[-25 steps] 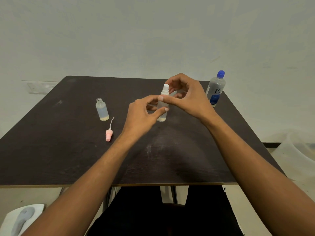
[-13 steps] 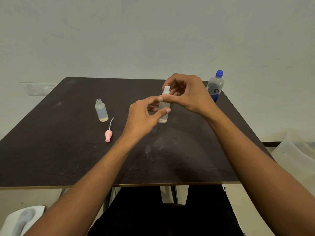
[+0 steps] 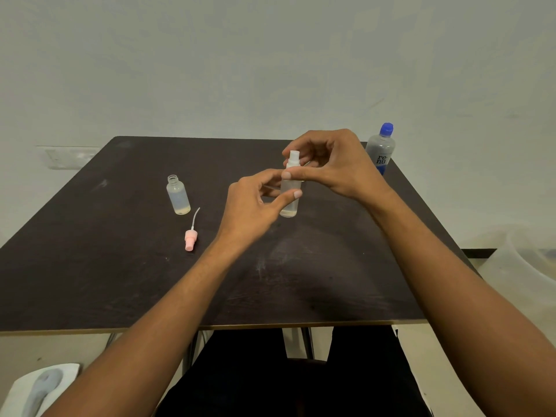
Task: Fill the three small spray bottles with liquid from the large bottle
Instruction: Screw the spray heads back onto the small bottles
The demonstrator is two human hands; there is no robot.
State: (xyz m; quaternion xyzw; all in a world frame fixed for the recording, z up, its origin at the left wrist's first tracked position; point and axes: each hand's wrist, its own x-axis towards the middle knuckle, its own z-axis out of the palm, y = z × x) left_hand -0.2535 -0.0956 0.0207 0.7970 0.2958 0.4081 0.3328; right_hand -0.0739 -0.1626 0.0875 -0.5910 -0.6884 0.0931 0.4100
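Mid-frame, my left hand [image 3: 252, 206] pinches the small bottle's [image 3: 290, 203] body. My right hand [image 3: 337, 167] curls round its white spray top [image 3: 293, 158], my thumb hiding the neck. My right hand partly covers the large bottle [image 3: 381, 145], upper right. An open bottle [image 3: 178, 195] and a pink spray top [image 3: 190, 239] sit centre-left.

One bench [image 3: 90, 266] carries two small spray bottles: one uncapped bottle [image 3: 178, 196] toward its left edge and one capped bottle [image 3: 288, 207] gripped by two hands, the left hand [image 3: 251, 207] and the right hand [image 3: 340, 167]. One pink sprayer head [image 3: 190, 239] lies loose. One large bottle [image 3: 381, 152] stands at the far right corner.
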